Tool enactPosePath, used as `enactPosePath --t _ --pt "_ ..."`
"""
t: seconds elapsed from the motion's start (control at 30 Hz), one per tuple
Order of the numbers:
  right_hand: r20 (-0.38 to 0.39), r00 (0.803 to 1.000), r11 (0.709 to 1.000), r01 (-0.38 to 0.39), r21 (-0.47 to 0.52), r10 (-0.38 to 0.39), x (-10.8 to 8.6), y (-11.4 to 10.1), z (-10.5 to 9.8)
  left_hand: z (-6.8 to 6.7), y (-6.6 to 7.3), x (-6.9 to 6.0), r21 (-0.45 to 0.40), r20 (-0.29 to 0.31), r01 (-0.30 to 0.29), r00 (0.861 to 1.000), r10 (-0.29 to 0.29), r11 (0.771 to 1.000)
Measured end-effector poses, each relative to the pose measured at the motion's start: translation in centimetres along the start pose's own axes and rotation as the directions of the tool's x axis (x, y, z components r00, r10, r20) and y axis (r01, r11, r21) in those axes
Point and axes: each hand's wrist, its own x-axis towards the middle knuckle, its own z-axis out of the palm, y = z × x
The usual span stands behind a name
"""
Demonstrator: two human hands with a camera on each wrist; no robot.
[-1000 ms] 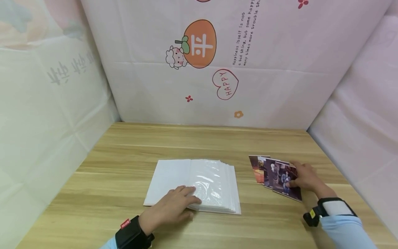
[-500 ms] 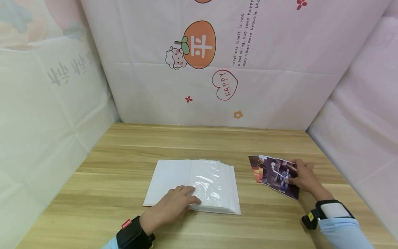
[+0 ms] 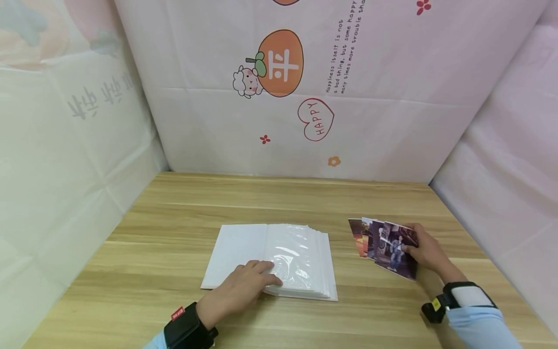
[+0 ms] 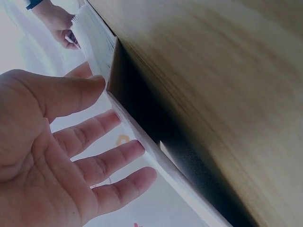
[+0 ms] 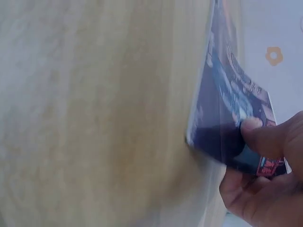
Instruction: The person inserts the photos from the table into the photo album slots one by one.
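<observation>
A white photo album (image 3: 240,247) lies spread on the table, with clear plastic sleeves (image 3: 289,257) on its right side. My left hand (image 3: 240,291) rests on the lower part of the album, its fingers nearly straight in the left wrist view. Off to the right, my right hand (image 3: 429,249) pinches the right edge of a dark photo (image 3: 394,261) showing a figure in blue. In the right wrist view the thumb (image 5: 267,137) presses on the photo's face and the fingers are beneath it. More photos (image 3: 356,235) are fanned out under it on the left, partly covered.
The wood-grain table (image 3: 174,203) carries all of this. A white printed cloth (image 3: 209,135) stands behind it, and cloth walls (image 3: 65,160) close in both sides.
My right hand has drawn the top photo slightly to the left over the others, so it covers more of them. My left hand and the album have stayed in place.
</observation>
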Motion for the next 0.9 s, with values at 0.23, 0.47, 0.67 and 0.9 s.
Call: enactPosePath --t 0.23,0.47,0.67,0.9 --pt "0.064 0.987 0.889 -0.161 0.429 0.148 0.6 -1.0 -0.6 0.2 -0.1 0.2 -0.033 -0.023 -0.006 1.000 0.006 0.999" --pt "0.032 0.978 0.792 -0.187 0.581 0.208 1.8 -3.3 -0.1 0.6 0.0 1.3 -0.035 -0.028 0.022 0.999 -0.023 0.999" --pt "-0.001 0.972 0.773 -0.186 0.606 0.235 2.8 -4.7 1.2 0.5 0.9 2.6 -0.006 0.022 0.070 0.997 -0.070 0.998" --pt "0.000 0.973 0.760 -0.181 0.624 0.233 4.5 -6.7 3.0 0.3 1.3 3.2 -0.036 0.093 0.092 0.992 -0.088 0.995"
